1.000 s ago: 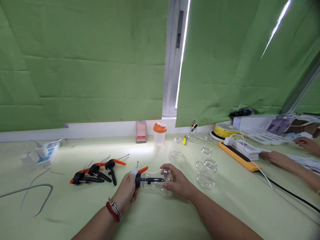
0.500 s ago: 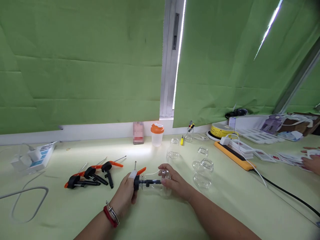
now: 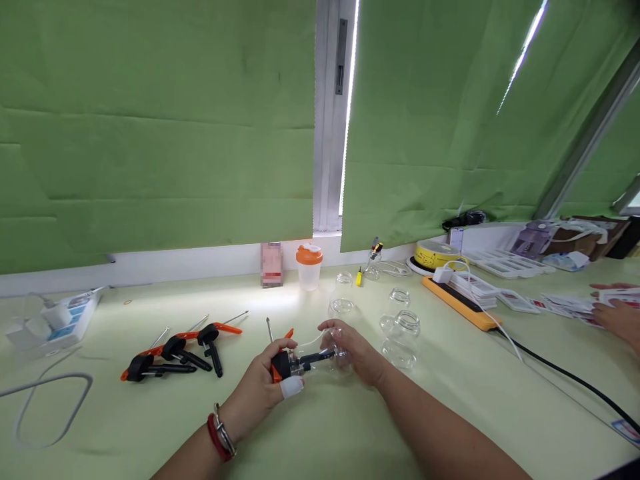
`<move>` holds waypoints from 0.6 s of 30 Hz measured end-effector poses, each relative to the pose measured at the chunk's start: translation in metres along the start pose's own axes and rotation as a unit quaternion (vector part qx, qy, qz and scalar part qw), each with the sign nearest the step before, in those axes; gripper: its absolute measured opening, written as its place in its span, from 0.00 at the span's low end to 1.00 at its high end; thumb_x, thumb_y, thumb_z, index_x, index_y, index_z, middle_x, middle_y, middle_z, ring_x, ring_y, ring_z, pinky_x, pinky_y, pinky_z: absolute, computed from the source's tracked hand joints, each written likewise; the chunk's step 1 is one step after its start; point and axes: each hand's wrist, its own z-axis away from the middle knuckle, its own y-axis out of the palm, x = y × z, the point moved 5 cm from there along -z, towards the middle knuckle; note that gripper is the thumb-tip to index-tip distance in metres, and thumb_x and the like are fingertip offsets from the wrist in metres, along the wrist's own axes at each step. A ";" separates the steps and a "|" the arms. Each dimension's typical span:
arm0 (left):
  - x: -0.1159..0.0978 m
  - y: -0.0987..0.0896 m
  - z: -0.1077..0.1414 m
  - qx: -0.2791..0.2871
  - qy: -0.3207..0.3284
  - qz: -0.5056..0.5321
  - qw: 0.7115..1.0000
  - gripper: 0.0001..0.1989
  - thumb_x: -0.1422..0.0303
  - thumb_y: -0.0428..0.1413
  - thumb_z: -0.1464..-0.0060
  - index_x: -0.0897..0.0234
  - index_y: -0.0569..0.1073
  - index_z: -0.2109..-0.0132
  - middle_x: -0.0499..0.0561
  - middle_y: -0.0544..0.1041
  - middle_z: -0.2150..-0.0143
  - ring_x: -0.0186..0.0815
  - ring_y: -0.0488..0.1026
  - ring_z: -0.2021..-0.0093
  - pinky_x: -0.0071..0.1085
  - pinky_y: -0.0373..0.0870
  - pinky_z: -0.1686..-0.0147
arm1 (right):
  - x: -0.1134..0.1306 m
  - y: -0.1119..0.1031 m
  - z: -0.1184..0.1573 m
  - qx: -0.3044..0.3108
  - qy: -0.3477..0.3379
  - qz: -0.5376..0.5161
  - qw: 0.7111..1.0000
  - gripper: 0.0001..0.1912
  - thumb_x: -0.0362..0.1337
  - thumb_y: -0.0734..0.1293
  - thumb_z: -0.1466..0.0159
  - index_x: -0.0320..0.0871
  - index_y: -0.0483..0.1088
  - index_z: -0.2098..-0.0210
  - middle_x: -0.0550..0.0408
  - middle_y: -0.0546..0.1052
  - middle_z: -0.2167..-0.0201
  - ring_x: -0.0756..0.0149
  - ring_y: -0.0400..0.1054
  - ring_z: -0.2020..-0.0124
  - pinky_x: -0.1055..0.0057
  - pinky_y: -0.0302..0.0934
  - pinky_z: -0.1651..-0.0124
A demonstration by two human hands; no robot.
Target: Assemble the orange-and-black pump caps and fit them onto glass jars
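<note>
My left hand (image 3: 267, 380), with a white wrap on its thumb, grips the black-and-orange pump head (image 3: 281, 365), whose thin metal rod points up and away. A black tube runs from this head into a clear glass bottle (image 3: 315, 375) lying on its side. My right hand (image 3: 353, 350) is closed around the bottle's far end. Whether the head is screwed onto the bottle, I cannot tell. Several similar pump heads (image 3: 175, 349) lie to the left. Clear glass bottles (image 3: 400, 343) stand to the right, with another glass bottle (image 3: 343, 293) farther back.
At the back are a cup with an orange lid (image 3: 309, 268) and a pink box (image 3: 271, 265). An orange power strip (image 3: 463, 305) with cables lies right, near stacked cards (image 3: 473, 293). Another person's hand (image 3: 617, 317) holds cards at far right. A white power strip (image 3: 67, 323) lies left.
My left hand has turned, bringing its wrapped thumb from the top to the near side of the pump head. The head and bottle now tilt slightly. The view has shifted a little right.
</note>
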 end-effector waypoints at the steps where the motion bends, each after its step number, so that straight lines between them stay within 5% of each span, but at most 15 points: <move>1: 0.002 -0.001 -0.001 -0.001 0.000 0.002 1.000 0.25 0.67 0.63 0.58 0.61 0.65 0.52 0.46 0.67 0.65 0.32 0.67 0.65 0.27 0.65 0.63 | -0.002 0.000 0.000 -0.005 0.008 -0.001 1.000 0.21 0.53 0.63 0.42 0.43 0.65 0.58 0.56 0.70 0.72 0.74 0.60 0.76 0.79 0.49 0.78; 8: 0.008 -0.009 -0.003 -0.014 -0.019 -0.022 0.999 0.25 0.68 0.65 0.62 0.62 0.67 0.55 0.46 0.66 0.65 0.30 0.65 0.68 0.26 0.65 0.68 | -0.028 -0.002 -0.004 -0.025 0.131 -0.044 0.990 0.27 0.60 0.56 0.41 0.43 0.65 0.58 0.57 0.68 0.73 0.73 0.63 0.80 0.76 0.53 0.79; 12: 0.007 -0.017 -0.006 -0.025 -0.025 -0.031 0.999 0.26 0.68 0.66 0.63 0.63 0.67 0.54 0.47 0.69 0.65 0.32 0.67 0.68 0.28 0.66 0.65 | -0.020 -0.001 -0.002 -0.009 0.108 -0.075 0.991 0.30 0.60 0.58 0.42 0.48 0.59 0.47 0.50 0.67 0.56 0.70 0.67 0.74 0.75 0.56 0.80; 15: 0.006 -0.027 -0.008 -0.048 -0.034 -0.035 0.998 0.27 0.66 0.65 0.63 0.63 0.68 0.54 0.47 0.70 0.66 0.33 0.68 0.68 0.30 0.66 0.65 | -0.007 0.004 0.001 0.038 0.059 -0.084 0.994 0.33 0.50 0.68 0.45 0.55 0.54 0.43 0.51 0.56 0.44 0.64 0.68 0.61 0.70 0.64 0.72; 18: 0.006 -0.034 -0.008 -0.053 -0.039 -0.037 0.997 0.27 0.66 0.65 0.64 0.63 0.68 0.54 0.47 0.71 0.67 0.34 0.69 0.67 0.30 0.66 0.64 | -0.003 0.006 0.004 0.069 0.039 -0.072 0.994 0.34 0.38 0.72 0.49 0.56 0.57 0.45 0.52 0.56 0.44 0.61 0.67 0.55 0.66 0.66 0.64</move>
